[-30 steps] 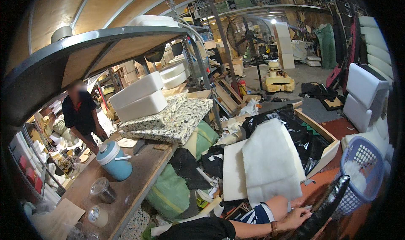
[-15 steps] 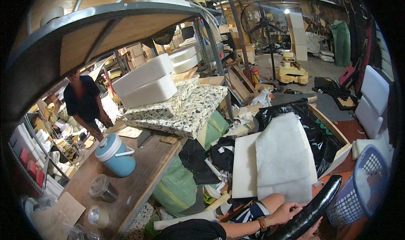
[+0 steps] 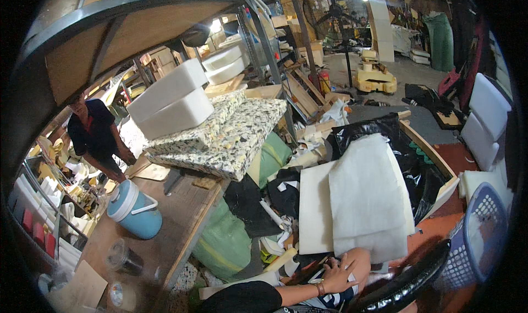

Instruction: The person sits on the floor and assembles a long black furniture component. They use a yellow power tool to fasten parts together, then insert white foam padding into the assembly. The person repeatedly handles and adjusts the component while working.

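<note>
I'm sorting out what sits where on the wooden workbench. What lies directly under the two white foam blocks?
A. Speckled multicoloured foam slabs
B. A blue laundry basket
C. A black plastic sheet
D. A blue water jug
A: the two white foam blocks rest stacked on the speckled foam slabs, which lie on the wooden workbench; the blue water jug stands apart, nearer the camera on the same bench.
</note>
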{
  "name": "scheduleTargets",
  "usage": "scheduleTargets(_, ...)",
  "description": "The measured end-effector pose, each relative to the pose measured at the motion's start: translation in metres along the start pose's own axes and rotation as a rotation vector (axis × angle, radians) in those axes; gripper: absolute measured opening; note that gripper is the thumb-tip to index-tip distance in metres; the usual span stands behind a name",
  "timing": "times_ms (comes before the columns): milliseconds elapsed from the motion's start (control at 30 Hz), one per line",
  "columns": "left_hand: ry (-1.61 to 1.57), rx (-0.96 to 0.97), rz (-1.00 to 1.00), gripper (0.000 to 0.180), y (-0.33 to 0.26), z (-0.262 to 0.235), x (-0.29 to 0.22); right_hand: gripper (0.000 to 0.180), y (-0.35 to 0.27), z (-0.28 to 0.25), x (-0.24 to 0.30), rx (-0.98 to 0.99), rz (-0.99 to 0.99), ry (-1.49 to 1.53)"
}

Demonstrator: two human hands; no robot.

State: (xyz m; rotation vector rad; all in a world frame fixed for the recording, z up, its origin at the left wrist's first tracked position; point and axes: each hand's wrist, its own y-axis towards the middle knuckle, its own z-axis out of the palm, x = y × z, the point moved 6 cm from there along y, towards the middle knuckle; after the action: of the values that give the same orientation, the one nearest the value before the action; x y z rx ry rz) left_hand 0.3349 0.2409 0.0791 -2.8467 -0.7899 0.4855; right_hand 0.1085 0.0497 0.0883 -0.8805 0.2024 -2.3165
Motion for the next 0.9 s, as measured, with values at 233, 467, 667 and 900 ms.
scheduleTargets(233,0.077,0.093,0.025,0.088,0.06,0.013,0.004,0.067,-0.008,-0.016,-0.005,-0.053,-0.026,0.069)
scheduleTargets(467,-0.416,-0.204,0.464,0.047,0.098,-0.013,0.013,0.067,-0.008,-0.009,-0.017,0.022,-0.018,0.322)
scheduleTargets(667,-1.424,0.835,0.055,0.084,0.037,0.021,-0.044,0.065,-0.007,-0.013,-0.024,0.062,0.16,0.433)
scheduleTargets(900,-1.27,0.543,0.402,0.081,0.022,-0.053,-0.128,0.059,0.001,-0.017,-0.021,0.05,0.019,0.37)
